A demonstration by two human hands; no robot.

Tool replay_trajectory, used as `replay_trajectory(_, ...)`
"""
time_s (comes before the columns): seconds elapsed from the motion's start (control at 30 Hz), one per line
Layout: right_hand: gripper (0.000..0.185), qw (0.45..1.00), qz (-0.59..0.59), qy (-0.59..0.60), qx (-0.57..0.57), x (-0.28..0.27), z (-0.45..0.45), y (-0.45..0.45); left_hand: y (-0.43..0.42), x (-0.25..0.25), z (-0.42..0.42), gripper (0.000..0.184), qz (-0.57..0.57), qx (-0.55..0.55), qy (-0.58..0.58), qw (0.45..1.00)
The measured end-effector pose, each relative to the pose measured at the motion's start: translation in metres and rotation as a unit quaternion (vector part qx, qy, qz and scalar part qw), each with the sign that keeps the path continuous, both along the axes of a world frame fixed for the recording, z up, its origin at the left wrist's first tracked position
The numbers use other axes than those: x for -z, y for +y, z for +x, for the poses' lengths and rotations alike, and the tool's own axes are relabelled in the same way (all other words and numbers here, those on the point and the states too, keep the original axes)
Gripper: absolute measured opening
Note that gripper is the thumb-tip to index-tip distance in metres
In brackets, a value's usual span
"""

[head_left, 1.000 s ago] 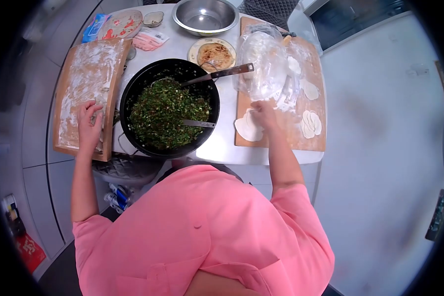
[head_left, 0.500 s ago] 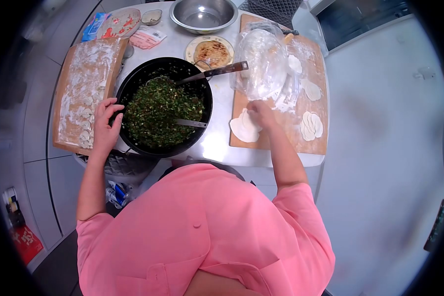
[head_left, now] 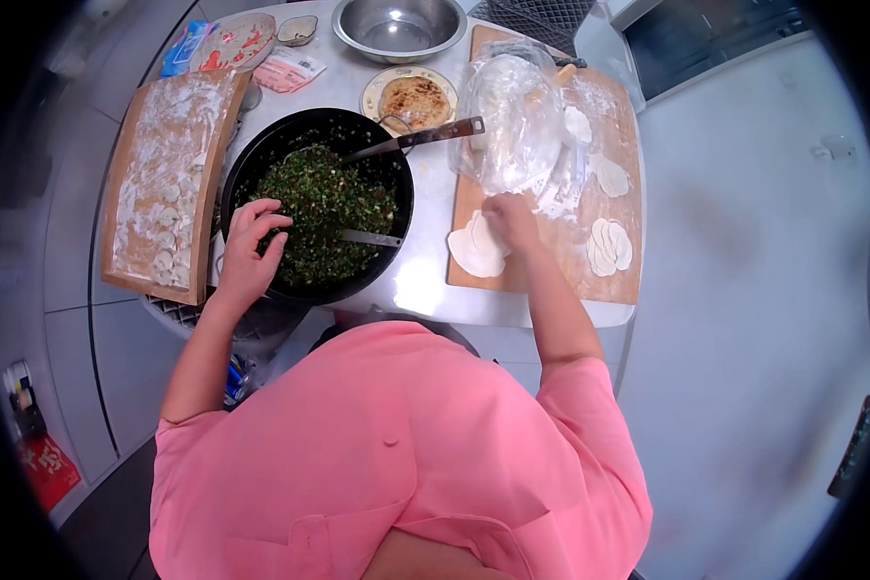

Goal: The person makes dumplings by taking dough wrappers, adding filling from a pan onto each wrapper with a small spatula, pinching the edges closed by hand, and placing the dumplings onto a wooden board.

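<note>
My left hand [head_left: 251, 253] hovers over the left side of a black pan [head_left: 408, 208], its fingers apart with nothing in them. Chopped green filling [head_left: 324, 208] is heaped in the pan. A brown-handled utensil [head_left: 425, 138] leans across the rim, and a flat metal strip [head_left: 371, 238] rests in the filling. On the right board, my right hand [head_left: 514, 222] has its fingers curled at the edge of overlapping round dumpling wrappers [head_left: 476, 249], pinching one; its fingertips are partly hidden. More wrappers [head_left: 609, 247] lie farther right.
A floured wooden tray [head_left: 140, 208] with small dumplings [head_left: 171, 256] stands at left. The right board [head_left: 565, 275] carries a clear plastic bag [head_left: 517, 126] and loose wrappers. Behind are a steel bowl [head_left: 399, 50], a plate [head_left: 370, 95] with a flatbread [head_left: 416, 102], and a pink packet [head_left: 288, 70].
My left hand has moved right, from the pan's left edge to over the filling. My right hand stays at the wrappers, almost unmoved.
</note>
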State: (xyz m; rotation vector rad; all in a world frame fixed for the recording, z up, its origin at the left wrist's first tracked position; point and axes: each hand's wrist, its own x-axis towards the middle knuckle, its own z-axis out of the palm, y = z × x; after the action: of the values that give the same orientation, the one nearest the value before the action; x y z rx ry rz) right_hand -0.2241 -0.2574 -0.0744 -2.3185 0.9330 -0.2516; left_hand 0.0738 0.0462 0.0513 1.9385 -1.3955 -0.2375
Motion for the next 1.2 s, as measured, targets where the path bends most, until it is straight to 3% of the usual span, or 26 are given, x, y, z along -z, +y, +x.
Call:
replay_trajectory(0.07, 0.011, 0.993, -0.112, -0.033, -0.032, 0.005, -0.003, 0.0, -0.001, -0.003, -0.004, 0.019, -0.001, 0.005, 0.008, 1.0)
replay_trajectory(0.1, 0.011, 0.993, -0.112, -0.033, -0.032, 0.005, -0.006, 0.001, -0.001, -0.003, -0.007, 0.019, -0.001, 0.004, 0.008, 1.0)
replay_trajectory(0.2, 0.013, 0.994, -0.095, -0.063, -0.001, -0.001, -0.024, 0.012, 0.001, 0.002, -0.017, 0.019, -0.027, 0.019, 0.035, 0.999)
replay_trajectory(0.27, 0.012, 0.997, 0.016, -0.023, 0.066, -0.02, -0.032, 0.024, -0.003, 0.004, -0.031, 0.017, -0.021, 0.016, 0.196, 0.98)
replay_trajectory(0.33, 0.011, 0.998, 0.023, -0.007, 0.063, -0.059, -0.023, 0.043, -0.011, 0.024, -0.042, 0.016, -0.077, 0.043, 0.39, 0.916)
replay_trajectory(0.4, 0.01, 0.998, 0.031, 0.008, 0.056, -0.09, -0.007, 0.062, -0.022, 0.034, -0.061, 0.023, -0.084, 0.022, 0.606, 0.791)
replay_trajectory(0.43, 0.009, 0.997, 0.062, -0.016, 0.04, -0.099, 0.002, 0.07, -0.029, 0.042, -0.069, 0.029, -0.084, 0.053, 0.583, 0.807)
replay_trajectory(0.5, 0.009, 0.974, 0.19, -0.118, 0.025, -0.114, 0.024, 0.086, -0.044, 0.062, -0.082, 0.042, -0.078, 0.077, 0.651, 0.751)
replay_trajectory(0.53, 0.009, 0.974, 0.192, -0.118, 0.017, -0.12, 0.037, 0.093, -0.048, 0.066, -0.084, 0.047, -0.072, 0.074, 0.7, 0.707)
replay_trajectory(0.6, 0.01, 0.902, 0.355, -0.241, 0.047, -0.126, 0.063, 0.108, -0.055, 0.069, -0.089, 0.059, -0.059, 0.054, 0.79, 0.608)
replay_trajectory(0.67, 0.01, 0.886, 0.384, -0.255, 0.043, -0.122, 0.088, 0.123, -0.053, 0.062, -0.088, 0.059, -0.141, 0.114, 0.943, 0.281)
replay_trajectory(0.73, 0.01, 0.924, 0.265, -0.275, 0.007, -0.107, 0.108, 0.133, -0.045, 0.044, -0.083, 0.059, -0.182, 0.142, 0.968, 0.102)
replay_trajectory(0.77, 0.012, 0.95, 0.182, -0.253, -0.005, -0.097, 0.114, 0.133, -0.038, 0.031, -0.082, 0.054, -0.196, 0.089, 0.894, 0.392)
replay_trajectory(0.8, 0.012, 0.95, 0.185, -0.252, -0.012, -0.094, 0.121, 0.136, -0.03, 0.035, -0.077, 0.05, -0.208, 0.071, 0.855, 0.47)
replay_trajectory(0.87, 0.014, 0.983, -0.089, -0.145, -0.07, -0.09, 0.134, 0.141, -0.015, 0.043, -0.067, 0.042, -0.213, 0.016, 0.757, 0.618)
replay_trajectory(0.9, 0.016, 0.974, -0.16, -0.067, -0.145, -0.091, 0.139, 0.14, -0.004, 0.046, -0.061, 0.042, -0.213, 0.022, 0.71, 0.671)
replay_trajectory(0.93, 0.016, 0.974, -0.16, -0.067, -0.149, -0.089, 0.143, 0.142, 0.005, 0.048, -0.056, 0.042, -0.213, 0.019, 0.675, 0.706)
replay_trajectory(1.0, 0.017, 0.946, -0.218, 0.092, -0.22, -0.08, 0.151, 0.15, 0.024, 0.052, -0.046, 0.042, -0.214, 0.009, 0.6, 0.771)
replay_trajectory(1.07, 0.022, 0.93, -0.238, 0.131, -0.247, -0.066, 0.157, 0.15, 0.041, 0.054, -0.033, 0.042, -0.224, -0.161, 0.788, 0.551)
replay_trajectory(1.1, 0.02, 0.917, -0.262, 0.143, -0.265, -0.065, 0.158, 0.15, 0.05, 0.057, -0.025, 0.04, -0.251, -0.15, 0.82, 0.492)
replay_trajectory(1.2, 0.01, 0.896, -0.295, 0.137, -0.301, -0.056, 0.157, 0.146, 0.063, 0.056, -0.012, 0.037, -0.277, -0.215, 0.817, 0.459)
